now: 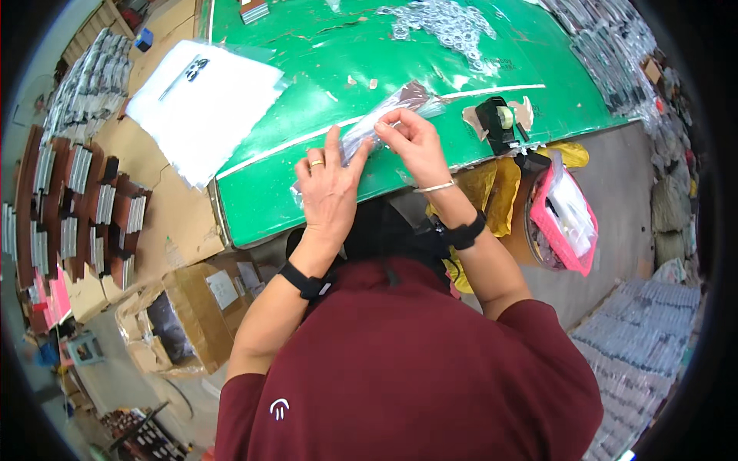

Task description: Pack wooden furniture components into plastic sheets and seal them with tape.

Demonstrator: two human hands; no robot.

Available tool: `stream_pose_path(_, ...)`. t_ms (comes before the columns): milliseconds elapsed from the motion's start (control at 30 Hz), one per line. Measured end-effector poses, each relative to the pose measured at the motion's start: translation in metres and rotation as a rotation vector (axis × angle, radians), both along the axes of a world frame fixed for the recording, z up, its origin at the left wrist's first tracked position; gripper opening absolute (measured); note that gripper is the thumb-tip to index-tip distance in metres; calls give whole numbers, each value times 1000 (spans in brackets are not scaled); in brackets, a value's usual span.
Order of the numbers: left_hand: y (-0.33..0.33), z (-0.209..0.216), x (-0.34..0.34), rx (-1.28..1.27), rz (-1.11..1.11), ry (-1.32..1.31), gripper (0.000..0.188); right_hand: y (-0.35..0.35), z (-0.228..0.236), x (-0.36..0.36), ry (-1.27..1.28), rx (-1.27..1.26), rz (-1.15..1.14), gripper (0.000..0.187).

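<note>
A clear plastic bag (361, 137) with a brown part showing at its far end lies slantwise on the green tabletop (265, 203). My left hand (330, 180) rests on its near part, fingers spread, with a ring on one finger. Over the bag's middle, my right hand (415, 146) pinches thumb and forefinger together. What sits between those fingertips is too small to make out. To the right of that hand, a black tape dispenser (496, 127) with a pale roll stands near the table's edge.
White plastic sheets (207, 107) lie at the left with small dark pieces on them. Clear rings (446, 31) are heaped at the far side. A pink basket (565, 215) sits right of the table. Brown stacked pieces (77, 192) and a cardboard box (184, 319) are at left.
</note>
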State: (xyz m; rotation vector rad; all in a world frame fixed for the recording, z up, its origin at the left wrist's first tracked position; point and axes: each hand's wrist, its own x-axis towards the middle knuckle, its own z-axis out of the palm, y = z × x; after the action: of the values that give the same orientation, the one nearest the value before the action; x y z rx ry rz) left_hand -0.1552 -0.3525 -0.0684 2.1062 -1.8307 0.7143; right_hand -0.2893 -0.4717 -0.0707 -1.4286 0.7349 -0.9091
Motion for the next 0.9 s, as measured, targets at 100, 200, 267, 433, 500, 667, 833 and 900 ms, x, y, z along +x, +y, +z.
stream_pose_path(100, -2, 1, -6, -3, -1, -12, 56, -3, -12, 12, 102, -34, -77, 16)
stream_pose_path(200, 0, 4, -6, 7, 1, -17, 56, -1, -2, 17, 299, -73, -123, 21)
stream_pose_path(267, -1, 5, -6, 6, -15, -42, 56, 0, 2, 19, 451, -115, -166, 27)
stream_pose_path(433, -2, 6, -3, 50, -72, -36, 57, -10, 2, 17, 555, -165, -204, 37)
stream_pose_path(500, -2, 7, -2, 66, -93, -35, 57, -14, 0, 13, 579, -139, -180, 40)
stream_pose_path(667, -7, 11, 5, 94, -128, 36, 47, -26, -15, 0, 324, 57, 6, 44)
stream_pose_path(833, -10, 13, 13, 126, -129, 108, 44, -18, 3, -6, 147, 332, 41, 39)
stream_pose_path(900, -10, 16, 15, 150, -135, 145, 44, -15, -1, -4, 85, 367, 32, 37)
